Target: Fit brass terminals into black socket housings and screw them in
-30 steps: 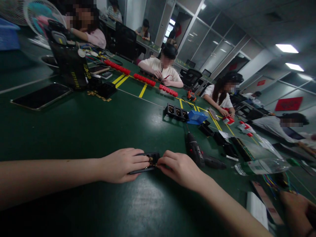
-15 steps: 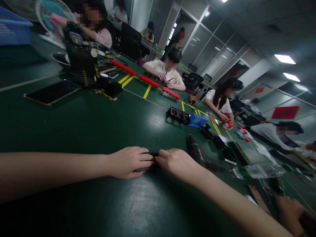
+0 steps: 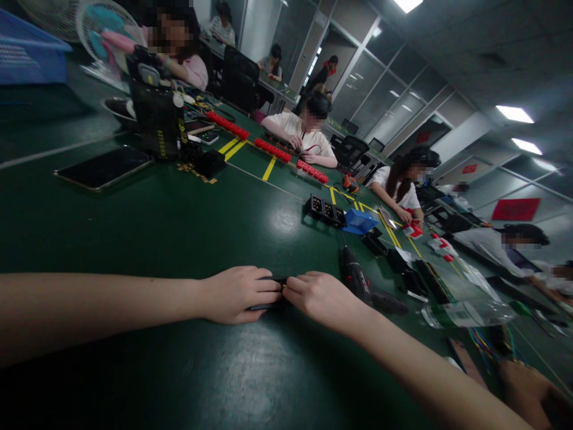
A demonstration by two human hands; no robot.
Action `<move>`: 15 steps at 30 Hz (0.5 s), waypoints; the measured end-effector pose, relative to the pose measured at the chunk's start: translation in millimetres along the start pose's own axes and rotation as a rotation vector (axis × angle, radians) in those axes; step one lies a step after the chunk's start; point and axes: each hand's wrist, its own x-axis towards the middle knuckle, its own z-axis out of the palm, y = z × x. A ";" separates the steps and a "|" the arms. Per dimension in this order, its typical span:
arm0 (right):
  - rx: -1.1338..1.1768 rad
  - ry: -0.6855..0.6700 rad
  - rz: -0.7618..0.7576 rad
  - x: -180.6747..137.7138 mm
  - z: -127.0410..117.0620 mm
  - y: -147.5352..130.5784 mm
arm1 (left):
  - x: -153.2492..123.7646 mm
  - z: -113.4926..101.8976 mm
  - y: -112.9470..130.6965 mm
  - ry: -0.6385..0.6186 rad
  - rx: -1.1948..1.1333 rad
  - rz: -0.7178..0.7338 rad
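"Starting at left?"
"Clasping a black casing (image 3: 263, 307) over the tabletop (image 3: 143, 233) with the left grip (image 3: 237, 295)."
"And next?"
"Touching the casing's right end with the right grip (image 3: 319, 297), bunched together; can't tell whether pinching anything."
"Farther right?"
"See a black power screwdriver (image 3: 356, 278), nearby."

Left hand (image 3: 235, 296) and right hand (image 3: 317, 300) on black case (image 3: 272, 304)

A clear bottle (image 3: 468, 313) lies beside coloured wires (image 3: 481, 344).
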 end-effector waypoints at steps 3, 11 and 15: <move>0.028 0.022 0.010 -2.1 2.1 0.6 | 0.5 0.0 0.3 0.005 0.001 0.002; 0.287 0.059 0.160 -8.5 6.9 -1.8 | 0.0 -0.5 0.3 -0.014 0.023 0.002; 0.371 0.130 0.234 -19.6 10.6 -6.7 | -1.3 -0.4 0.3 0.009 0.011 0.005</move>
